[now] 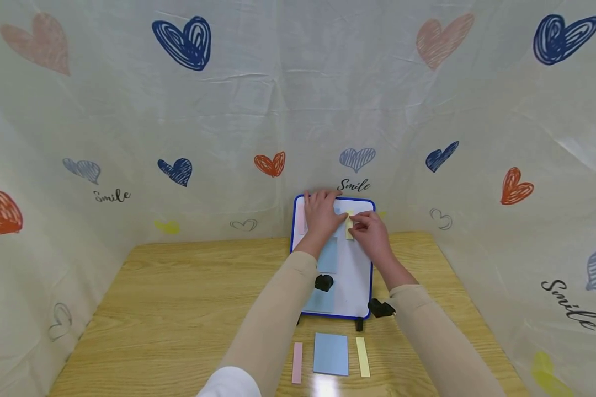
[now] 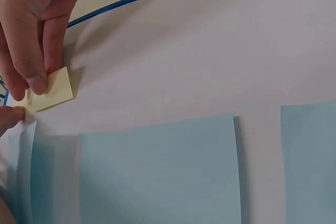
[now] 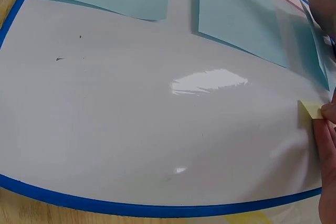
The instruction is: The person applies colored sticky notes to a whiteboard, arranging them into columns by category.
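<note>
A small whiteboard (image 1: 354, 275) with a blue rim leans upright at the back of the table. My right hand (image 1: 372, 234) pinches a narrow yellow sticky note (image 2: 59, 88) between thumb and fingers, against the board's upper right. My left hand (image 1: 322, 214) rests on the top of the board with its fingers extended, and its thumb touches the note's upper end. Below and behind the left hand, light blue sticky notes (image 2: 160, 177) stand in a column on the board. A pink strip (image 1: 301, 216) shows at the upper left, partly hidden by the left hand.
On the wooden table (image 1: 203, 309) before the board lie a pink strip pad (image 1: 297, 363), a blue square pad (image 1: 330, 354) and a yellow strip pad (image 1: 363, 357). Black feet (image 1: 360, 324) hold the board. A heart-printed cloth (image 1: 278, 99) hangs behind.
</note>
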A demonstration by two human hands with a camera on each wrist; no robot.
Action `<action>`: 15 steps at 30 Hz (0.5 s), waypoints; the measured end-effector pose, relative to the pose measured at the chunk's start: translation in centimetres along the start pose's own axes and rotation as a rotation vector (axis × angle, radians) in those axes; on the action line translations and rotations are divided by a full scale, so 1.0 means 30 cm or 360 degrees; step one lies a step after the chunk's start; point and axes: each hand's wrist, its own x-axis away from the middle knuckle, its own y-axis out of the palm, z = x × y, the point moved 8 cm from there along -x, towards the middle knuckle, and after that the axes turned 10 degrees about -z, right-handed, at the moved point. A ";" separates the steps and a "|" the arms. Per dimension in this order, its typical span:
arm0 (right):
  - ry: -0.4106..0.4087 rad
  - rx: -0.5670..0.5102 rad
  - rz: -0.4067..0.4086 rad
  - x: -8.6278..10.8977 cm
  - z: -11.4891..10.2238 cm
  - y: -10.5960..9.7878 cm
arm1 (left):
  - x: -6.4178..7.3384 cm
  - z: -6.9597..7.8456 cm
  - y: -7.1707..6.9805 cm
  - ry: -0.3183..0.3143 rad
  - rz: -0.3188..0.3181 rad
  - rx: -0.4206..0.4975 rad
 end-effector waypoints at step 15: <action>0.0013 0.0012 0.0015 0.018 0.010 0.003 | -0.005 0.002 0.009 -0.0100 0.0069 0.0029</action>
